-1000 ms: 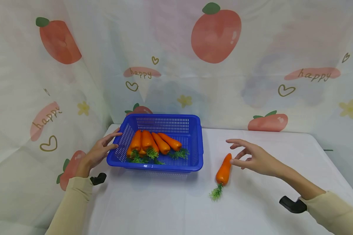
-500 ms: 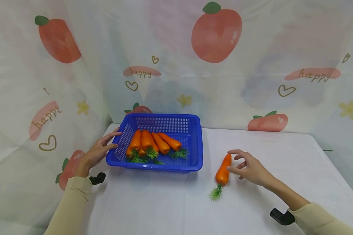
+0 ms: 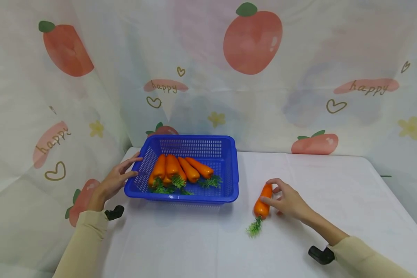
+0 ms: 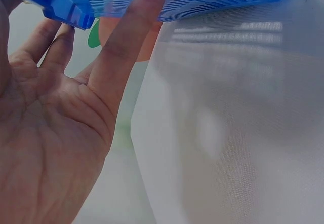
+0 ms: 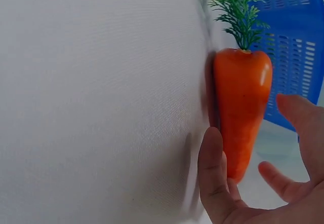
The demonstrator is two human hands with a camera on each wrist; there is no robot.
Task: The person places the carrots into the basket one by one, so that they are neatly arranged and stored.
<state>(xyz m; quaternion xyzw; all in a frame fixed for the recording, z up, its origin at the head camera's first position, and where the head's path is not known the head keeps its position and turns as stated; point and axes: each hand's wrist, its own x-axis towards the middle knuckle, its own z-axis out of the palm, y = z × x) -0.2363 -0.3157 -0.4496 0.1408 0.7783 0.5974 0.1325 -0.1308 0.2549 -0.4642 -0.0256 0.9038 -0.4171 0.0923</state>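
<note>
On the white counter [image 3: 201, 239], a loose carrot [image 3: 262, 200] lies to the right of a blue basket [image 3: 229, 170], its green top pointing toward the near edge. The right hand [image 3: 286, 200] is curling round the carrot's pointed half; in the right wrist view the thumb [image 5: 215, 168] touches the carrot's side while the other fingers arch over it with a gap, so the hold looks only partly closed. The left hand [image 3: 116, 179] lies open, its straight fingers pressed flat against the basket's left wall. Several carrots [image 3: 178, 170] already lie inside, filling the left and middle of the basket.

The carrot looks smooth and tapered, so a pinch near the narrow tip could let it slip or pivot, the heavy leafy end swinging down. Carried low, it could also knock the basket's right rim and nudge the basket, though the left hand braces it from the far side.

Room is good: open counter lies between carrot and basket, and the basket's right part looks free. A patterned cloth backdrop [image 3: 299, 77] stands close behind the basket, and the counter's left edge runs just beside the left hand.
</note>
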